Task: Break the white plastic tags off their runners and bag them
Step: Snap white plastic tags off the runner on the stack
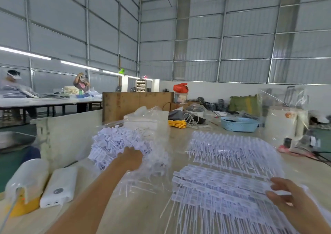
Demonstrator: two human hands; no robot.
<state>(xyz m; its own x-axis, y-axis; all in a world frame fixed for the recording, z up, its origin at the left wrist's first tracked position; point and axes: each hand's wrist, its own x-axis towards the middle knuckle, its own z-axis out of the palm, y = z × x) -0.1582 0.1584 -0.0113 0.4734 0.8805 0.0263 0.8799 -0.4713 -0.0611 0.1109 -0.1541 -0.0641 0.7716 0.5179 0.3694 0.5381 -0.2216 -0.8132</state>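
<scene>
A clear plastic bag [152, 119] lies open on the table, heaped with loose white tags [111, 144]. My left hand [131, 157] reaches into that heap, fingers buried among the tags, so its grasp is hidden. In front of me lies a stack of white tags on their runners [220, 185], with thin stems pointing toward me. My right hand [284, 194] rests on the right end of this stack, fingers spread over a runner. A second layer of tags on runners [229, 144] lies farther back.
A white power bank [58, 187] and a white-and-yellow container [23, 185] sit at the left. A blue basket [240, 124], yellow cable [177, 123], a white box [146, 119] and a wrapped white appliance [284, 124] stand behind. Other people work at a far table.
</scene>
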